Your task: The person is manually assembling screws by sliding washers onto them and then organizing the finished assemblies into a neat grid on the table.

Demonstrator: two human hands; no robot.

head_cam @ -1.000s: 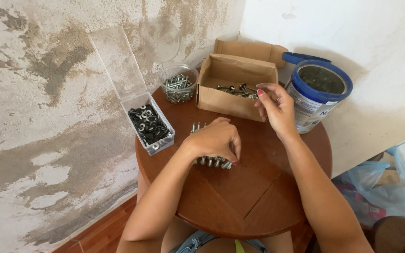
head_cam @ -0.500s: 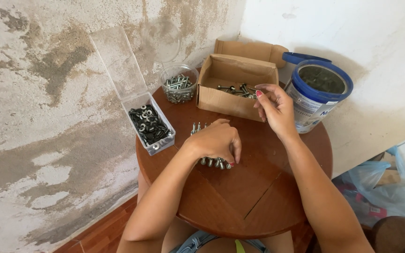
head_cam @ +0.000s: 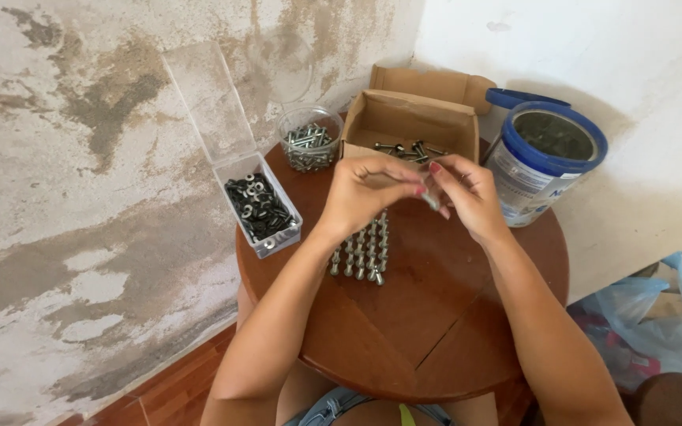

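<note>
Desk (head_cam: 436,315): reddish-brown wood. Cardboard box (head_cam: 408,122): plain tan. Tin (head_cam: 542,162): blue rim, white-and-blue body. Bolts (head_cam: 361,252) in rows: silver. Washers (head_cam: 258,207): dark grey, in clear plastic case (head_cam: 274,237). Wall (head_cam: 80,197): patchy grey-beige stains. Fingernails (head_cam: 434,167): red.

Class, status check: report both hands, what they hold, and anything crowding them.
Left hand and right hand meet above the table, pinching a small bolt. Bolt rows lie just beneath. Cardboard box close behind.
</note>
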